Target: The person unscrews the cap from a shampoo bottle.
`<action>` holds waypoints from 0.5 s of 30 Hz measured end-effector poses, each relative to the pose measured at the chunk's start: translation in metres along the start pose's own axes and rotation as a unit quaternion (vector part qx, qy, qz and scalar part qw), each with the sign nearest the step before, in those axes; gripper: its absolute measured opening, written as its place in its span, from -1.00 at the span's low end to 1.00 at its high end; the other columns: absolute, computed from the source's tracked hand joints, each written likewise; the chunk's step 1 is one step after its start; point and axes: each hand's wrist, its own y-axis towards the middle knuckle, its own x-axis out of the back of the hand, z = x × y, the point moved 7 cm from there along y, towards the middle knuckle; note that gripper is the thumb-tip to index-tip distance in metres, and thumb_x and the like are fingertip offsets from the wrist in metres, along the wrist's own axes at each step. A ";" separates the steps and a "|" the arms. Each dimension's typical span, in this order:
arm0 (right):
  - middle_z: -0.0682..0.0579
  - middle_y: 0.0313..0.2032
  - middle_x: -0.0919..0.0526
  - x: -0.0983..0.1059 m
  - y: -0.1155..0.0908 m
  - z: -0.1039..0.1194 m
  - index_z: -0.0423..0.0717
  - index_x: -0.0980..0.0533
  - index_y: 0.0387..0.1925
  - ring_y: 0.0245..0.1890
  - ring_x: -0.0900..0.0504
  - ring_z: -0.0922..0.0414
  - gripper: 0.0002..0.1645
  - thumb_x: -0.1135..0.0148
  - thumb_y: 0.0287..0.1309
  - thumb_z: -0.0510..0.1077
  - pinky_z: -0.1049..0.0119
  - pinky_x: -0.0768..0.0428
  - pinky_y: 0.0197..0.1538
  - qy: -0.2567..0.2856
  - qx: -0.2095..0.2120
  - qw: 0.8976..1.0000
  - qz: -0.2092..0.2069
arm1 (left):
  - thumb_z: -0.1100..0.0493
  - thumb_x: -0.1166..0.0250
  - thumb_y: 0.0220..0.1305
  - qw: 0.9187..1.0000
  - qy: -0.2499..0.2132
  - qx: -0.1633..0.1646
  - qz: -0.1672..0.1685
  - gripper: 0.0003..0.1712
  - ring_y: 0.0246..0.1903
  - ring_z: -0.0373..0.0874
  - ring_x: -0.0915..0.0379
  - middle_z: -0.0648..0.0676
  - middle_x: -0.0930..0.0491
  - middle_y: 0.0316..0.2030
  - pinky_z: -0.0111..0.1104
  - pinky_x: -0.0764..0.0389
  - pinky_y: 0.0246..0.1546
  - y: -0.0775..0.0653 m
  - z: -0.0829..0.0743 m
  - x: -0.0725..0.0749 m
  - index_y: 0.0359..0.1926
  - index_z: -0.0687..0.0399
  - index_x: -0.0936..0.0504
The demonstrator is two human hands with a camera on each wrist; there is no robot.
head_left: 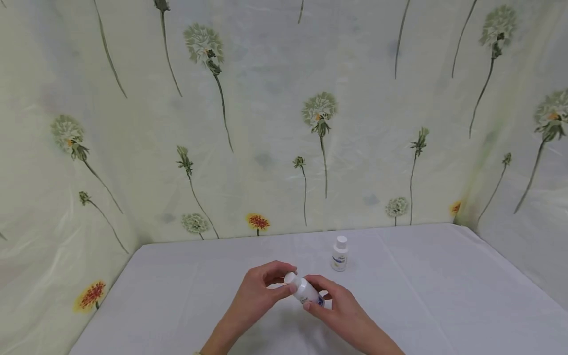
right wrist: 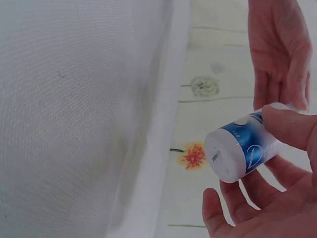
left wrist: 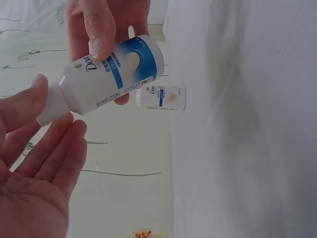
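Pale sheeting printed with dandelions (head_left: 266, 108) hangs behind and beside a table spread with smooth white cloth (head_left: 199, 286). Over it I see the person's right hand (head_left: 343, 306) gripping the body of a small white plastic bottle with a blue-patterned label (head_left: 307, 292), tilted and clear of the cloth, while the left hand (head_left: 259, 290) pinches its short white cylindrical cap (head_left: 290, 278) between thumb and fingers. A similar white plastic bottle (head_left: 339, 258) stands upright just beyond the right hand. The smooth body might slip if those fingertips loosened, and a careless right-hand swing could topple the standing one.
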 end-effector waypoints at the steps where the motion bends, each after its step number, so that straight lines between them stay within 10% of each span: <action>1: 0.24 -0.09 -0.62 0.000 0.000 0.000 0.11 -0.52 0.11 -0.09 -0.54 0.22 -0.55 -0.34 0.21 0.07 0.19 -0.51 -0.03 0.003 0.002 1.000 0.003 | 0.18 -0.46 0.17 1.000 0.001 -0.007 0.007 -0.68 -0.13 -0.20 -0.60 -0.07 -0.68 -0.12 -0.30 -0.57 0.03 -0.001 -0.002 0.001 -0.03 -0.04 -0.69; 15: 0.25 -0.07 -0.60 -0.004 -0.003 0.002 0.13 -0.51 0.11 -0.07 -0.53 0.22 -0.56 -0.33 0.23 0.07 0.21 -0.50 0.03 0.019 0.002 1.000 0.016 | 0.43 -0.29 0.25 0.996 -0.016 -0.062 0.065 -0.63 -0.01 -0.13 -0.55 0.04 -0.67 -0.03 -0.24 -0.55 0.05 -0.005 -0.007 0.001 0.03 0.02 -0.68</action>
